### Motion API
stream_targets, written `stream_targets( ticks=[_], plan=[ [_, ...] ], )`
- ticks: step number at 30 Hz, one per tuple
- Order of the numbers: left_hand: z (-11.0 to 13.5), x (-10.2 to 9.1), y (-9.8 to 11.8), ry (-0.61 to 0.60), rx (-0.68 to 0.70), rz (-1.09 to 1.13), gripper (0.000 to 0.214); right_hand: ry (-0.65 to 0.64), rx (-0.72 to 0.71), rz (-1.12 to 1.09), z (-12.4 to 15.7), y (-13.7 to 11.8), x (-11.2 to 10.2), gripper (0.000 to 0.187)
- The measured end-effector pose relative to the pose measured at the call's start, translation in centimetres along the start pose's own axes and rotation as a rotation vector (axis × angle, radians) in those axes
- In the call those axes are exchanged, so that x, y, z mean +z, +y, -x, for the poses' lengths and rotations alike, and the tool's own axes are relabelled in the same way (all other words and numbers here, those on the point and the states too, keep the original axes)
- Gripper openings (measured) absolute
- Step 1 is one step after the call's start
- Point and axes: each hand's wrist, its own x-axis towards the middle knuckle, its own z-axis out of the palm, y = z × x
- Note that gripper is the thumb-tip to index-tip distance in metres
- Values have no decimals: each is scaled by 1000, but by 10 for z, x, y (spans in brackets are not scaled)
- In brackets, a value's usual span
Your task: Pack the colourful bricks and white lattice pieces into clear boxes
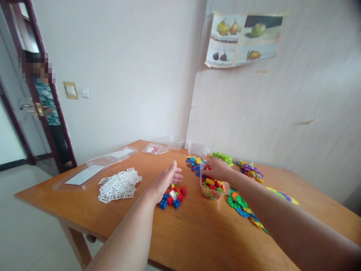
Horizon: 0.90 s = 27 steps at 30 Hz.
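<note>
My left hand [168, 178] is open, fingers stretched out and palm turned to the right, just above a small pile of building blocks [172, 196] in red, blue, yellow and white on the table. A clear plastic box [216, 195] holding many red, yellow and green building blocks [211, 184] stands to the right of that pile. At the far side of this box is my right hand [217, 168], its fingers bent down at the rim. A bit of red shows by the fingertips, but what they grip is hidden.
White lattice pieces [120, 184] lie at left on the wooden table [126, 218], near clear lids [96, 167]. Clear tubs [175, 143] stand at the back. Notched discs [239, 205], green pieces [222, 157] and purple pieces [249, 170] lie at right. A person [47, 101] stands at the door.
</note>
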Motion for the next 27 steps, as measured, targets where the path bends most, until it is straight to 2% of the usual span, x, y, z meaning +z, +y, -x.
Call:
stream_targets(
  ticks=[8, 16, 27],
  plan=[
    [-3, -3, -4, -10, 20, -7, 83, 66, -10, 27, 7, -2, -8, 21],
    [-3, -3, -4, -14, 21, -12, 83, 105, 52, -14, 7, -4, -9, 28],
    [-6, -4, -8, -20, 14, 7, 84, 121, 3, 9, 11, 1, -24, 24]
  ],
)
